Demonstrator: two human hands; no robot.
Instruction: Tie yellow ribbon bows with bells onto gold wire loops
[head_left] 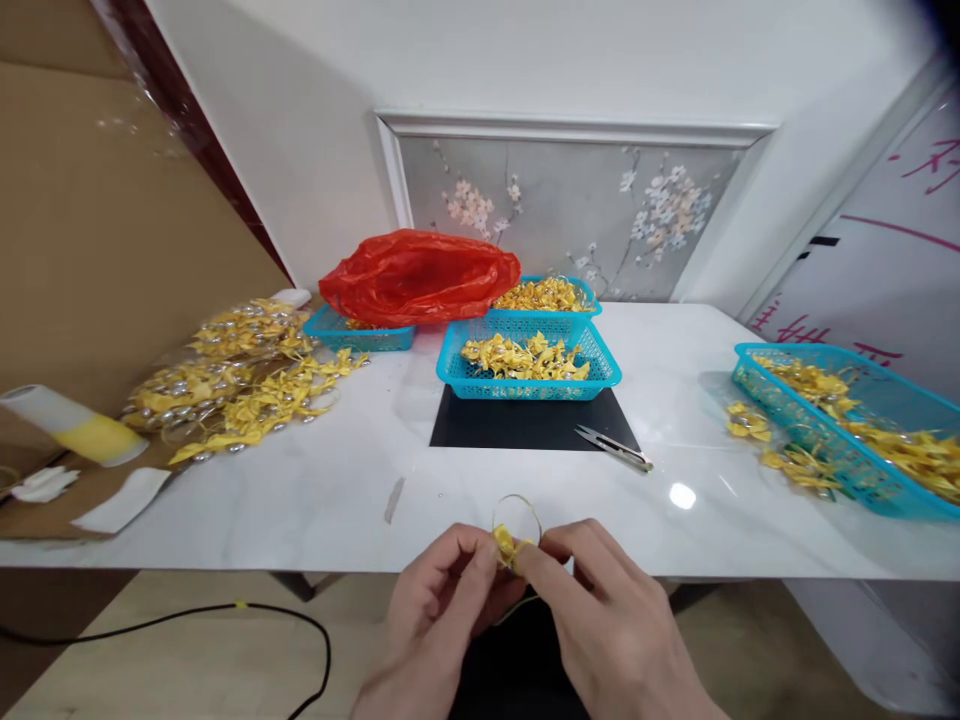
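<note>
Both my hands meet just in front of the table's near edge. My left hand [435,610] and my right hand [607,620] pinch a small yellow ribbon bow [505,546] between their fingertips. A thin gold thread loop [517,508] rises from the bow over the white tabletop [337,490]. A blue basket [529,380] of yellow bows stands straight ahead, partly on a black mat [525,425]. Small thread snips [615,448] lie at the mat's right corner.
A pile of finished yellow bows with beads [240,385] lies at the left. A red plastic bag [420,275] covers a basket at the back, beside another basket of bows [544,293]. A large blue basket [847,420] sits at right. A black cable [225,610] crosses the floor.
</note>
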